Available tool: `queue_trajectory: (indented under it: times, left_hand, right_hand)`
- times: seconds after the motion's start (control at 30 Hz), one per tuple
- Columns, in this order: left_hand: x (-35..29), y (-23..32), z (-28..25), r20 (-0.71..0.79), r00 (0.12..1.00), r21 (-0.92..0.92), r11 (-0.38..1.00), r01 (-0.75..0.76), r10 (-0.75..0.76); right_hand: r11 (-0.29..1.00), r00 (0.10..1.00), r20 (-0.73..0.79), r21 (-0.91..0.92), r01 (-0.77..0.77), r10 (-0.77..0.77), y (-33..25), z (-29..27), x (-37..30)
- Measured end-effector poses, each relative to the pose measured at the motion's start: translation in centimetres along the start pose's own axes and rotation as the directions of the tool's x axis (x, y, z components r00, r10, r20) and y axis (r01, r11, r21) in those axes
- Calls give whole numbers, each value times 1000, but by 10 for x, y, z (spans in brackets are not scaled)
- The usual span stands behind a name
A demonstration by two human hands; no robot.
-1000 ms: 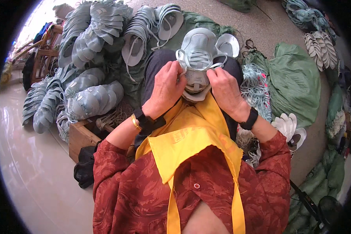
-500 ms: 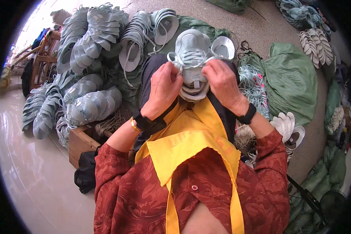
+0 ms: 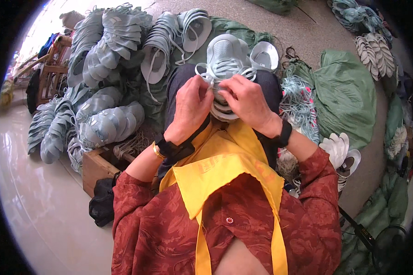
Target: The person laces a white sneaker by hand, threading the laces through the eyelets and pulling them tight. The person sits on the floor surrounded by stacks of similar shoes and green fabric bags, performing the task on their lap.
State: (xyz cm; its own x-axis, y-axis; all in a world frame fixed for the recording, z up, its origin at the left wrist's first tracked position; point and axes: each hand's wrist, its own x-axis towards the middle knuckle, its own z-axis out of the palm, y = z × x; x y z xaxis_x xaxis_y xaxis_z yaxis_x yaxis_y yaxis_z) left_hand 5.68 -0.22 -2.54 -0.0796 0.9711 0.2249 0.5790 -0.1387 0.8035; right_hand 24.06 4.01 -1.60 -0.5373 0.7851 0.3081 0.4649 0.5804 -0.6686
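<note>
A pale grey-blue shoe upper (image 3: 223,48) lies across my knees, toe pointing away from me. Its pale shoelace (image 3: 228,66) criss-crosses the front, and loops stick out on both sides. My left hand (image 3: 192,103) is closed in a pinch on the shoelace at the left edge of the lacing. Over the tongue, my right hand (image 3: 250,101) has its fingers bent and closed by the shoelace, close to my left fingertips; the exact grip is partly hidden. Just right of the toe sits another pale upper (image 3: 264,56), its opening facing up.
Stacks of nested grey-blue uppers (image 3: 110,46) rise at the left, above a wooden box (image 3: 96,167). More laced uppers (image 3: 158,50) lie ahead on green cloth. At right are a bundle of laces (image 3: 298,103), a green sack (image 3: 344,101) and white uppers (image 3: 337,149).
My right hand has moved left and inward, from the shoe's right side to over the tongue. The left hand has stayed almost in place.
</note>
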Motion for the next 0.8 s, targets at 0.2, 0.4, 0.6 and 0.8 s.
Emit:
queue_trajectory:
  times: [0.2, 0.4, 0.6, 0.8]
  left_hand:
    - [0, 1, 1, -7, 999, -7, 999, 38, -38]
    - [-2, -2, 3, -16, 999, -44, 998, 35, -36]
    - [-2, 0, 2, 11, 996, -43, 995, 93, -92]
    - [1, 2, 1, 44, 992, 7, 993, 120, -120]
  right_hand:
    - [990, 996, 36, -116, 83, -80, 5, 17, 14]
    - [995, 998, 58, -91, 40, -35, -7, -10, -9]
    - [964, 966, 112, 104, -246, 235, -5, -45, -57]
    - [833, 870, -14, 297, -467, 492, 34, -50, -38]
